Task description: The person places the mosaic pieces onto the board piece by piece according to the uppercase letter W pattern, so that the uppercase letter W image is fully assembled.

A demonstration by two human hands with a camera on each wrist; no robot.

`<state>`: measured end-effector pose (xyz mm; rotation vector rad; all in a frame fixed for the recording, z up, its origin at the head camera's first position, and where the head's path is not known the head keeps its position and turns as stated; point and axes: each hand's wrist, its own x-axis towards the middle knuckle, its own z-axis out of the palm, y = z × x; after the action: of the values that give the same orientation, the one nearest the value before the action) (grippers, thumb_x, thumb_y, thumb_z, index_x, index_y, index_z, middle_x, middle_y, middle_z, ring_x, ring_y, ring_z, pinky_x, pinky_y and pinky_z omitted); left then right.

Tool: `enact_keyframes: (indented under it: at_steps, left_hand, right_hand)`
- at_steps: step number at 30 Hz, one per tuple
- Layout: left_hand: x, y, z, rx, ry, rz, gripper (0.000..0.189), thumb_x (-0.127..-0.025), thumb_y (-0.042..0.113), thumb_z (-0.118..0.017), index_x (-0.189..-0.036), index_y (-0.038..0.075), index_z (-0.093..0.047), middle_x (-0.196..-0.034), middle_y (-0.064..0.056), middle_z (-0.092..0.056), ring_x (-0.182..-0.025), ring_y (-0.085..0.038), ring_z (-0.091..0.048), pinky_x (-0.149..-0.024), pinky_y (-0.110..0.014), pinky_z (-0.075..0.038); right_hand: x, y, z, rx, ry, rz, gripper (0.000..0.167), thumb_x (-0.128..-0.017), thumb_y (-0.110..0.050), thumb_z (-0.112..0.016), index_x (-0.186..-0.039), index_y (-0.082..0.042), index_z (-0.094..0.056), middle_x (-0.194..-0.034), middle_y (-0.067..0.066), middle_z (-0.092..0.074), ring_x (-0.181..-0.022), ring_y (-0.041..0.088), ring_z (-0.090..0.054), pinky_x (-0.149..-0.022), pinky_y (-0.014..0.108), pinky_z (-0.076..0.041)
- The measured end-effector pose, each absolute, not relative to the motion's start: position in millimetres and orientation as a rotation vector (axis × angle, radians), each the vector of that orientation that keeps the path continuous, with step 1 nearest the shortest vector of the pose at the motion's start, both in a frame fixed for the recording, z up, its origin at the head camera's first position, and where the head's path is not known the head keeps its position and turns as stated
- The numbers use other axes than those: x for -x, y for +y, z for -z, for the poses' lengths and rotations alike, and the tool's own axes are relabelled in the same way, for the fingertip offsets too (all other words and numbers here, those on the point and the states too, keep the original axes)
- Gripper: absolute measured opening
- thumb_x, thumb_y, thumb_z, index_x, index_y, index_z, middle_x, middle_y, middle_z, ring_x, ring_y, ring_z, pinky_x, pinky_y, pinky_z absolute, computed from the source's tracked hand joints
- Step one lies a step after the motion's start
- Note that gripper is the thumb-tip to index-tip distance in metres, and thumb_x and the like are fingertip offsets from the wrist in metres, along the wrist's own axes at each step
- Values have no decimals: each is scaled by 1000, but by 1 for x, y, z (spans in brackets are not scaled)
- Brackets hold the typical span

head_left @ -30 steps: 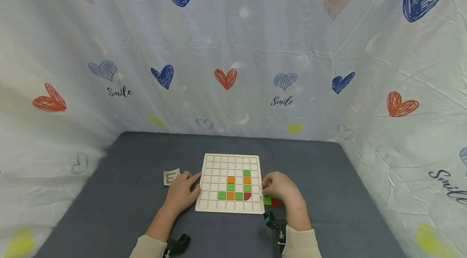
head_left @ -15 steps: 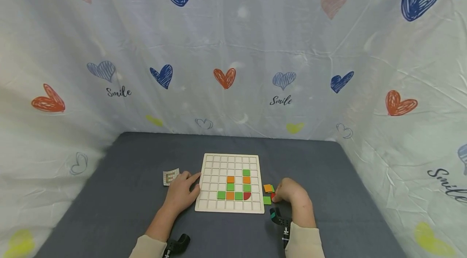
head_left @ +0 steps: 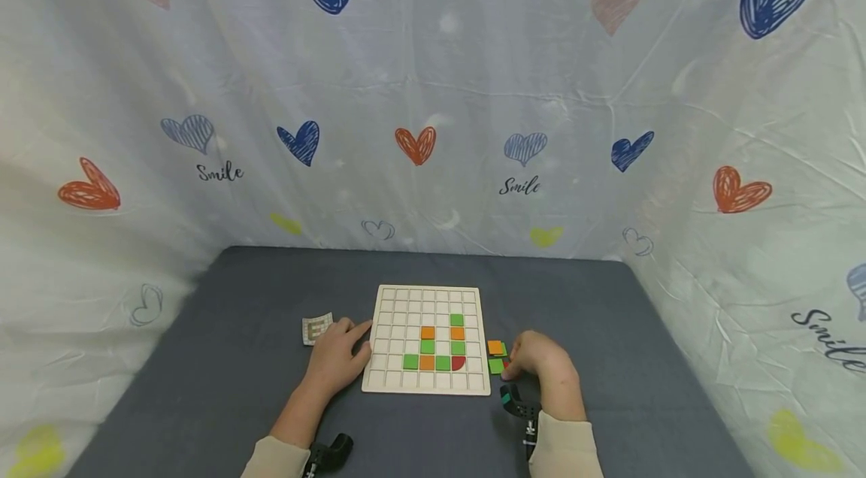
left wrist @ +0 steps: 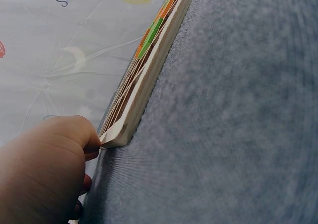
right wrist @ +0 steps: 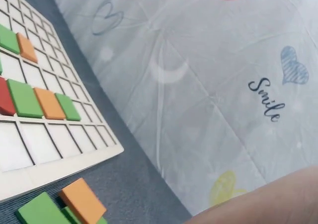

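**Two hands at a gridded wooden board on a grey cloth table**

A white fabric backdrop printed with hearts and the word "Smile" (head_left: 433, 87) walls in the scene on three sides. Below it lies the dark grey cloth-covered table (head_left: 237, 358).

At the middle of the table sits the pale square wooden board with a grid of cells (head_left: 426, 301). Green and orange square tiles and one red quarter-round tile fill some cells in its lower right part.

The left hand (head_left: 336, 358) rests on the table at the board's left edge, its fingers loosely bent and its fingertips touching that edge; the left wrist view shows a fingertip against the board's corner.

The right hand (head_left: 537, 358) lies just right of the board with its fingers curled toward a small heap of loose tiles; whether it pinches one cannot be told.

That heap is a loose orange square tile (head_left: 496, 347) and a loose green square tile (head_left: 497, 366), close beside the board's right edge.

A small pale printed card (head_left: 316, 328) lies just beyond the left hand.
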<state>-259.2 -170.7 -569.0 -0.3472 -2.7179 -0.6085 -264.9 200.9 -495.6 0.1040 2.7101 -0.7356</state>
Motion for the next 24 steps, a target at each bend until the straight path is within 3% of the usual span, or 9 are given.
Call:
enact_keyframes:
  at_steps: [4, 9, 14, 16, 20, 24]
  left_hand:
    - [259, -171, 570, 347, -2716, 606, 40, -94, 18, -68, -133, 10, -71, -81, 2, -43, -63, -12, -31, -63, -33, -32]
    - [260, -170, 571, 349, -2712, 608, 40, -94, 18, -68, -133, 10, -71, -81, 2, -44, -63, -12, -31, -63, -33, -32]
    - [259, -170, 570, 348, -2711, 605, 40, -94, 18, -69, -132, 10, -72, -81, 1, -44, -64, -13, -32, -63, -33, -32]
    - [259, -170, 570, 349, -2711, 607, 40, -93, 18, -69, -132, 10, -72, -81, 1, -44, -64, -13, -32, -62, -33, -32]
    - [259, -170, 569, 348, -2713, 606, 40, -94, 18, -69, -133, 10, -72, -82, 2, -44, -64, -12, -32, -63, -33, -33]
    - [260, -169, 569, 343, -2714, 611, 40, -93, 18, -68, -132, 10, -72, -82, 2, -44, -64, -12, -32, -63, -33, -33]
  right_hand:
    - [264, 202, 495, -102, 2705, 749, 25, -70, -9, -92, -69, -9, -67, -71, 3, -60, -64, 19, -54, -57, 31, -42]
    - [265, 210, 493, -83, 2767, 747, 18, -74, -9, -81, -64, -10, -67, -65, 1, -58, -59, 18, -50, -53, 31, -38]
    - [269, 217, 494, -120, 2865, 738, 31, -73, -10, -72, -47, -16, -56, -50, -6, -42, -48, 13, -36, -48, 28, -26]
    - [270, 219, 493, -138, 2901, 737, 31, -74, -11, -73, -47, -16, -59, -51, -7, -45, -48, 12, -37, -47, 27, -27]
    - [270, 221, 485, -157, 2902, 834, 17, -85, -18, -78, -69, -11, -78, -71, -2, -66, -61, 16, -52, -55, 32, -42]
    - [268, 214, 473, -127, 2869, 1051, 12, -90, -19, -77, -89, -9, -83, -91, 4, -73, -77, 21, -60, -69, 41, -51]
